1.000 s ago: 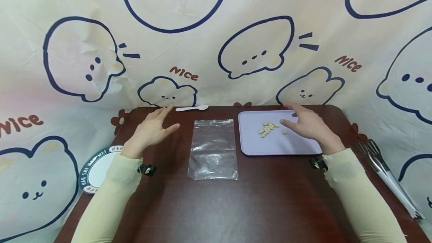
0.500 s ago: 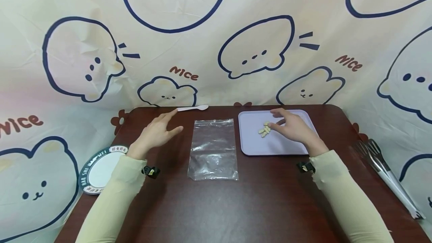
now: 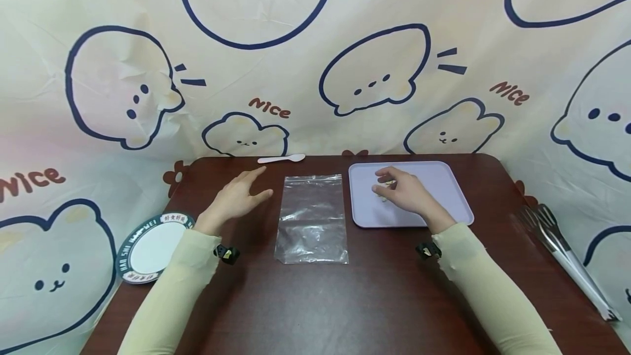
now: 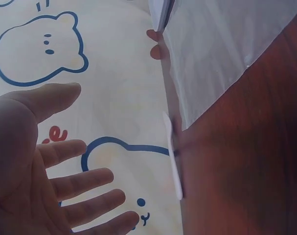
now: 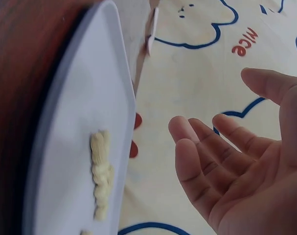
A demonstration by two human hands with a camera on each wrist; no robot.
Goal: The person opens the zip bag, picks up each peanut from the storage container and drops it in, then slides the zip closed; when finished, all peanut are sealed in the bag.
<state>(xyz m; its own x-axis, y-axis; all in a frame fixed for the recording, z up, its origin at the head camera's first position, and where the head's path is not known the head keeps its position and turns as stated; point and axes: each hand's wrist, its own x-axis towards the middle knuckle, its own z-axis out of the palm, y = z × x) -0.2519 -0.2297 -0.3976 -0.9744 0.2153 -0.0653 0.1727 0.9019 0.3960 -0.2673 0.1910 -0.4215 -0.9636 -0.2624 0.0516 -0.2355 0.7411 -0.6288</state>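
The right hand [image 3: 404, 193] was empty, its thumb held well away from loosely bent fingers, so that its grip stood wide; the right wrist view showed a bare palm and fingertips clear of everything. It hovered over the left part of a pale lilac tray [image 3: 448, 190], near a small cluster of cream-coloured oblong pieces [image 5: 100, 171], which the fingers partly hid in the head view. The left hand [image 3: 234, 197] was empty too, its grip spread, thumb apart and fingers nearly straight, above the left side of the table [image 3: 305, 311] and touching nothing. The tray lay near the table's far edge, towards the far right corner, with the pieces inside its left half. Just left of it, between the two hands, a clear zip bag [image 3: 311, 223] lay flat, its zip end towards the far edge. A white spoon [image 3: 283, 158] lay along that far edge, beyond the left hand. On the left edge sat a plate [image 3: 132, 248] with a green, lettered rim, partly covered by the left sleeve [image 3: 172, 289]. Metal fork-ended utensils [image 3: 572, 264] lay along the right edge.
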